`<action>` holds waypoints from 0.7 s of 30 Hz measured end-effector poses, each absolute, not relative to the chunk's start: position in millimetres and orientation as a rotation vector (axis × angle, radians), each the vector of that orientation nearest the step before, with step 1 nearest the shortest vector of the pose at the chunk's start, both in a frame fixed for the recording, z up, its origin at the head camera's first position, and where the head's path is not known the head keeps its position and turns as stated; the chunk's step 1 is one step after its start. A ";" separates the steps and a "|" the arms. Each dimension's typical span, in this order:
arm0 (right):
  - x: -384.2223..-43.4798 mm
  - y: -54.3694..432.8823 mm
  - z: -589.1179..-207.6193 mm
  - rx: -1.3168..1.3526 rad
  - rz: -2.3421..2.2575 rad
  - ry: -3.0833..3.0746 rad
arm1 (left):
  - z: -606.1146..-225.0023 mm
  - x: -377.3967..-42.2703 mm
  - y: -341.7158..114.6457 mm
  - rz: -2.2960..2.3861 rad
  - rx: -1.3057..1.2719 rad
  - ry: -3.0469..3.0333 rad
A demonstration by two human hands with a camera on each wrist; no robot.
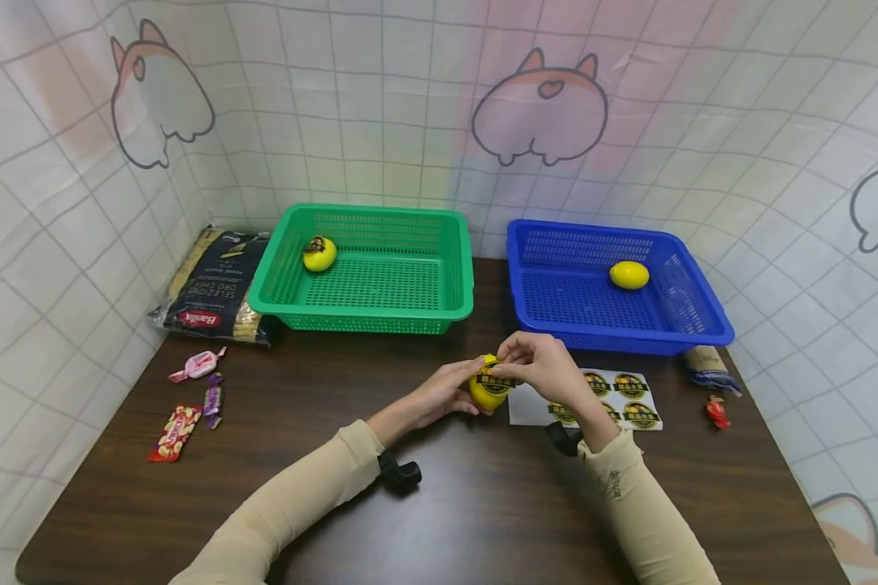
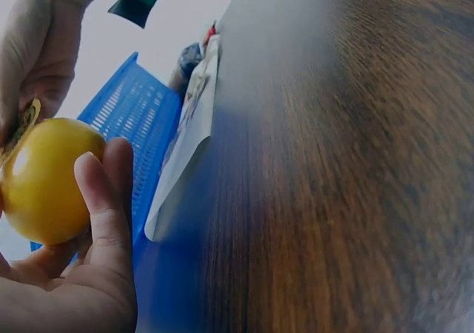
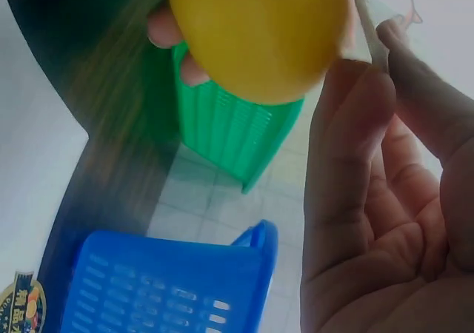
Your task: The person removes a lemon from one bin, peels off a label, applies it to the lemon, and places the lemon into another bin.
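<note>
My left hand (image 1: 439, 396) holds a yellow lemon (image 2: 55, 181) above the table, its fingers curled round the underside. With thumb and forefinger, my right hand (image 1: 545, 370) pinches a round black-and-gold sticker (image 1: 494, 378) by its edge. The sticker lies over the lemon's side that faces the head camera; in the left wrist view it stands partly off the skin. In the right wrist view the lemon (image 3: 259, 37) hides part of the left hand. Beside the right hand lies a white sheet (image 1: 528, 406) of similar stickers, partly covered by that wrist.
Behind the hands stand a green basket (image 1: 358, 319) holding one stickered lemon (image 1: 319, 254) and a blue basket (image 1: 622, 337) holding one plain lemon (image 1: 629, 275). A pasta bag (image 1: 219, 280) lies far left. Wrapped candies (image 1: 197, 366) lie left, a red candy (image 1: 717, 412) right.
</note>
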State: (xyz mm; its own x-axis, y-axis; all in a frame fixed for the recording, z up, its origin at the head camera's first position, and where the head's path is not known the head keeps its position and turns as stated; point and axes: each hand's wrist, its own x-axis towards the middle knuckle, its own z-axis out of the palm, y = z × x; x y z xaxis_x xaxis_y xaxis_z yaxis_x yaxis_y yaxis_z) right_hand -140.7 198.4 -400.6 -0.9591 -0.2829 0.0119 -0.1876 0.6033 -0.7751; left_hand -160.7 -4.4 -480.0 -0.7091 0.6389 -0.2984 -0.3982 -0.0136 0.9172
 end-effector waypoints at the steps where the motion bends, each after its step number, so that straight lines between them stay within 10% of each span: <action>1: -140.8 197.5 -401.9 -0.396 -1.292 2.721 | -479.6 -160.3 -4.2 1.816 0.250 1.528; 21: -133.5 200.3 -419.6 -0.316 -1.275 2.794 | -480.1 -157.4 -11.1 1.813 0.399 1.440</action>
State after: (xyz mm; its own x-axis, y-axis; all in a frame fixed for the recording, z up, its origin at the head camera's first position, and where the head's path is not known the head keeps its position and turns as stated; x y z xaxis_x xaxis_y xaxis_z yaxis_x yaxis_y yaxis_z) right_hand -133.5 200.3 -419.6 -0.9776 -0.2074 0.0351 -0.1624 0.6380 -0.7527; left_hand -157.4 -11.1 -480.1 -0.6533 0.7265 -0.2132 -0.3724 -0.0632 0.9259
